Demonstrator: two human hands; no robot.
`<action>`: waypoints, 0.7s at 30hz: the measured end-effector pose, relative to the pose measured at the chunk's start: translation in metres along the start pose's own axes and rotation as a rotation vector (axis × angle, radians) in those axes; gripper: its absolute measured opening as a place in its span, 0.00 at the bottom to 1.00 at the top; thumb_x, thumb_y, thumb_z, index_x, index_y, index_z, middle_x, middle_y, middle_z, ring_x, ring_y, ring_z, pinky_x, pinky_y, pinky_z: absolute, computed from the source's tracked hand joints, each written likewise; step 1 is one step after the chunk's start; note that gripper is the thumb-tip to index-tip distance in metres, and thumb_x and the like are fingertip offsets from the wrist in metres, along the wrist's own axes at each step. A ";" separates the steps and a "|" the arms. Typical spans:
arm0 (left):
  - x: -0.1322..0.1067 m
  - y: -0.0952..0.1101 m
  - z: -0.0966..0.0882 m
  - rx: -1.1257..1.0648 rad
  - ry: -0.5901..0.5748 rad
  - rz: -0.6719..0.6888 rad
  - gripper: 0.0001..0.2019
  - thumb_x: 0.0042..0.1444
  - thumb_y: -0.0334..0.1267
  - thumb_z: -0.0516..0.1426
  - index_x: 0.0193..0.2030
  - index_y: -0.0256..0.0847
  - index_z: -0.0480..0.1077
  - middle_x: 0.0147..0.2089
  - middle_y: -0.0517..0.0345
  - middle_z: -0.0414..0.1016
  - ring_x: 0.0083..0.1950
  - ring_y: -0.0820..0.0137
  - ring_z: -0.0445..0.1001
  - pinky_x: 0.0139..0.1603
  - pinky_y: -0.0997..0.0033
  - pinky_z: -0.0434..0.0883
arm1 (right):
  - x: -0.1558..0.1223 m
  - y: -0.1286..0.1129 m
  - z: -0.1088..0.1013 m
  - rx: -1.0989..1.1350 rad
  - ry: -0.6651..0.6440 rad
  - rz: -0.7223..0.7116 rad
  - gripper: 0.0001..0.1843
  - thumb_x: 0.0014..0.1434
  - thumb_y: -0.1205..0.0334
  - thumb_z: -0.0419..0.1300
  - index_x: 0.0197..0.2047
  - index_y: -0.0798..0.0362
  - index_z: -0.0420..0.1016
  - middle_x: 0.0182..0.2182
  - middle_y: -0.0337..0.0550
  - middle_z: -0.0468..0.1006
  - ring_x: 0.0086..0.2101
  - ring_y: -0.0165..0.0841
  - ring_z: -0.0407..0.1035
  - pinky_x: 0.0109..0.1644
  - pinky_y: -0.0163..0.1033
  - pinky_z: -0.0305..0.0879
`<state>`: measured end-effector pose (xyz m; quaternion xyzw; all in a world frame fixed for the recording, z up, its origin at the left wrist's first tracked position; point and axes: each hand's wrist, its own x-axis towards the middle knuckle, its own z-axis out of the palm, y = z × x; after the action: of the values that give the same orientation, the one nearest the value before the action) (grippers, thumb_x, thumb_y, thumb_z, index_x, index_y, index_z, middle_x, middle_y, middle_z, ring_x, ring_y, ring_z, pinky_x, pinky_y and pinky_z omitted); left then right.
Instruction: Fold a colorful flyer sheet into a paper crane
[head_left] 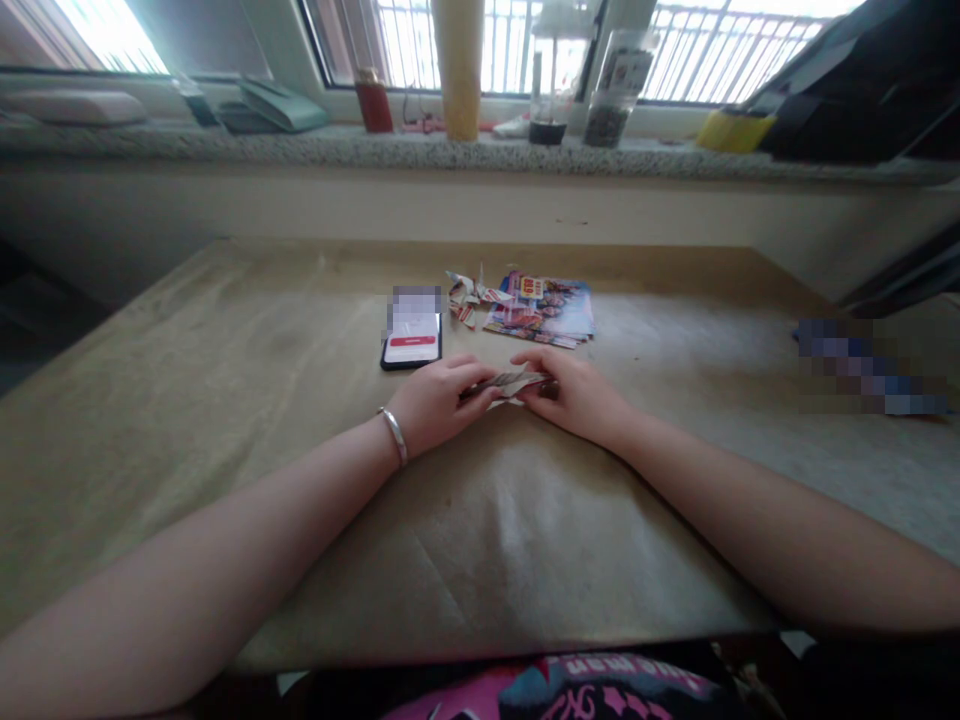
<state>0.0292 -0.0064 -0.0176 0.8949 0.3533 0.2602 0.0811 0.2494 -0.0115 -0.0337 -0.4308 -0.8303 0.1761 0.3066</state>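
Observation:
Between my hands, just above the table, is a small folded piece of printed paper [511, 380], pale with darker patches. My left hand [435, 400], with a silver bangle at the wrist, pinches its left end between thumb and fingers. The right end sits in the grip of my right hand [574, 393], fingers curled round it. Beyond the hands lie several folded paper pieces [466, 298] that look like origami, touching a stack of colourful printed leaflets [551, 308]. A phone [412, 345] with its screen lit rests left of them.
The table [315, 420] has a glossy, creased cover. At its right lies a blurred blue packet-like item [862, 365]. Along the granite windowsill [300, 150] stand a red jar [373, 103], a tall yellow cylinder [460, 70], clear containers [616, 90] and a black bag [847, 90].

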 end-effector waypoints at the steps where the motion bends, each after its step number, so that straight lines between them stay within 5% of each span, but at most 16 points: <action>1: 0.000 -0.001 0.001 0.012 0.011 0.009 0.09 0.60 0.38 0.53 0.38 0.37 0.74 0.32 0.57 0.70 0.30 0.74 0.68 0.32 0.76 0.65 | 0.000 0.000 0.000 -0.006 0.002 -0.005 0.20 0.54 0.64 0.59 0.51 0.51 0.67 0.36 0.41 0.75 0.31 0.30 0.71 0.37 0.35 0.66; 10: 0.001 -0.009 0.004 0.064 0.054 0.082 0.08 0.60 0.36 0.53 0.38 0.37 0.73 0.32 0.57 0.71 0.30 0.75 0.68 0.31 0.77 0.65 | 0.000 -0.009 -0.008 -0.020 -0.049 -0.071 0.13 0.57 0.60 0.57 0.45 0.53 0.69 0.37 0.44 0.76 0.33 0.31 0.69 0.37 0.35 0.64; 21: 0.001 -0.006 0.000 0.110 0.116 0.273 0.09 0.61 0.32 0.51 0.40 0.38 0.73 0.35 0.55 0.74 0.35 0.72 0.70 0.37 0.74 0.69 | 0.002 -0.010 -0.003 -0.012 0.080 -0.083 0.04 0.52 0.69 0.55 0.29 0.52 0.69 0.30 0.41 0.72 0.31 0.29 0.67 0.33 0.33 0.62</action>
<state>0.0266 -0.0012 -0.0189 0.9213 0.2461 0.3002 -0.0248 0.2443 -0.0152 -0.0253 -0.4045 -0.8356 0.1409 0.3439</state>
